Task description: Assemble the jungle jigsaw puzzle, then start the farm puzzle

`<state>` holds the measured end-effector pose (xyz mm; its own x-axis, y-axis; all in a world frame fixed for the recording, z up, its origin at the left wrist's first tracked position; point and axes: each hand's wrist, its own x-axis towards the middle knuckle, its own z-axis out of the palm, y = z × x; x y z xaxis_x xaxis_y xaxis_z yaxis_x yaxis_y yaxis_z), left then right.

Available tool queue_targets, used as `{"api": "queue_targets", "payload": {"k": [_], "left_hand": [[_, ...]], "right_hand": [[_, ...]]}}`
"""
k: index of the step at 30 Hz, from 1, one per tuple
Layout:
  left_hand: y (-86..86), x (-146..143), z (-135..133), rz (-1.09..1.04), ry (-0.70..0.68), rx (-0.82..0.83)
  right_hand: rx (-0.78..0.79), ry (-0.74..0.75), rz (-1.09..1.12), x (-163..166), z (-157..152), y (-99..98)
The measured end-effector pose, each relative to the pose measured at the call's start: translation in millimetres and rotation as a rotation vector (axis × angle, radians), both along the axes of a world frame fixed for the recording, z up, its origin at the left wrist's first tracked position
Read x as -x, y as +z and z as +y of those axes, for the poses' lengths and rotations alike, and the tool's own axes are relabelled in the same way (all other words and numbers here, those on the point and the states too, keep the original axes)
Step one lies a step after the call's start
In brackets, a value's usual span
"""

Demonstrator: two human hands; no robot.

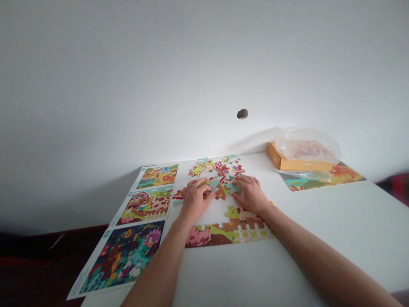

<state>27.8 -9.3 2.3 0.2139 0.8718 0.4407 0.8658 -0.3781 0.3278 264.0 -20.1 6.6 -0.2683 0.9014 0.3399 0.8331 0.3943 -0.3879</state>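
My left hand [195,198] is curled over the loose pieces, thumb and forefinger closed on a small greenish puzzle piece [206,183], mostly hidden by the fingers. To its right, my right hand [251,194] lies with fingers stretched out and thumb apart, its tips touching a pale-green piece [231,187]. Between and beyond both hands is a pile of loose puzzle pieces [220,168]. Nearer to me lies the joined part of the puzzle [223,236], showing a pink pig, brown ground and a white fence. My right wrist covers part of its right side.
At left, a picture sheet [168,213] with three printed scenes hangs slightly past the edge of the white table [335,230]. A yellow box [287,163] with a clear plastic bag [306,145] stands at the back right, on another picture sheet [338,177]. Behind is a wall [191,85].
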Motion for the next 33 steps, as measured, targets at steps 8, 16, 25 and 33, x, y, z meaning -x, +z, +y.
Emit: {"api": "queue_targets", "payload": {"k": [8,16,25,33], "left_hand": [[5.2,3.3,0.5,-0.018,0.171,-0.027],[4.4,2.1,-1.8,-0.018,0.283,0.042],[3.1,-2.9,-4.3,0.073,0.347,0.162],[7.8,-8.2,-11.4,0.065,0.050,0.147]], "right_hand": [[-0.006,-0.048,0.033,-5.4,1.3,4.3],[0.009,0.146,0.034,-7.8,0.3,10.8],[0.003,0.007,0.026,-8.7,2.6,12.0],[0.126,0.070,-0.057,-5.0,2.3,10.9]]}}
